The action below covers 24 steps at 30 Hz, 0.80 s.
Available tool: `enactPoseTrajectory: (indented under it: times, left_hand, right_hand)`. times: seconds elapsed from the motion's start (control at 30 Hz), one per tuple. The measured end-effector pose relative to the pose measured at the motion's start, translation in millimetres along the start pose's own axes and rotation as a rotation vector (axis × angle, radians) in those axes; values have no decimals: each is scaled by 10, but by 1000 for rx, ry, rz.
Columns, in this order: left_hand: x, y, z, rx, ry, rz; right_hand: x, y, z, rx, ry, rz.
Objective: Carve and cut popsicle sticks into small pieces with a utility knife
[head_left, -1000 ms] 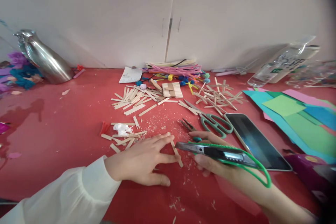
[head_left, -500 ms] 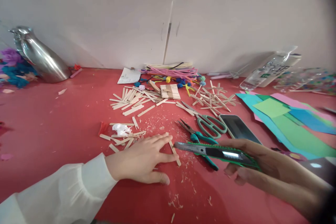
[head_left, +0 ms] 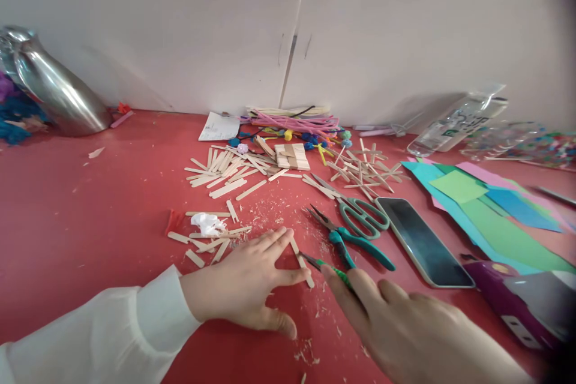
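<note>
My left hand point(head_left: 249, 279) lies spread on the red table, fingers apart, its fingertips pressing down a short wooden craft stick point(head_left: 296, 246). A green utility knife point(head_left: 338, 275) is wrapped in my right hand point(head_left: 396, 324), which hides most of its handle. The blade tip points left and meets the stick, or comes very close to it, between the fingers of my left hand. Teal-handled pliers point(head_left: 339, 237) lie just beyond the knife, beside grey-green scissors point(head_left: 362, 216). Wood shavings point(head_left: 270, 211) are scattered around the stick.
Loose craft sticks point(head_left: 225, 171), matchstick-like sticks point(head_left: 366, 171) and pipe cleaners point(head_left: 297, 123) lie at the back. A phone point(head_left: 425, 243), coloured paper point(head_left: 499, 222) and a purple glue gun point(head_left: 499, 294) are right. A steel jug point(head_left: 63, 90) stands left, a plastic bottle point(head_left: 454, 126) back right.
My right hand has turned over and moved the knife lower, bringing its blade tip onto or close to the stick. My left hand stays nearly in place. The pliers have shifted slightly.
</note>
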<state>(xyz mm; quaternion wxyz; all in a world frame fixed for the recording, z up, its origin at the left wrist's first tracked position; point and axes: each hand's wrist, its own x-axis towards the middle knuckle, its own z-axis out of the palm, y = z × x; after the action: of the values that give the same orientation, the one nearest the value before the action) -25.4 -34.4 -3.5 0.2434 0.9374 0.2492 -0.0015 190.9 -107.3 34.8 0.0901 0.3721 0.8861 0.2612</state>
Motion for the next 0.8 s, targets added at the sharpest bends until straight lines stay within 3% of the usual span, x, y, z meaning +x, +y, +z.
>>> enactPoseTrajectory:
  times: [0.1,0.27,0.37,0.47,0.6,0.7,0.8]
  left_hand:
    - [2,-5,6,-7,-7,-1]
    - [-4,-10,22,-41,22,21]
    - [1,-3,15,-52,10,12]
    - [9,8,-2,-55,-14,-14]
    - [7,13,-18,-59,-28,-24]
    - [-2,20,-33,-55,-33,-26]
    - [-5,30,-45,-37,-45,-31]
  right_hand:
    - [13,-46,-4,36,8,37]
    - [43,113,98,420,16,103]
    - [40,174,133,719,-48,320]
    - [10,157,181,1164,-154,564]
    - [-37,133,265,1509,-367,750]
    - [-57,157,290,1471,-369,714]
    - [-86,179,279,1074,-105,520]
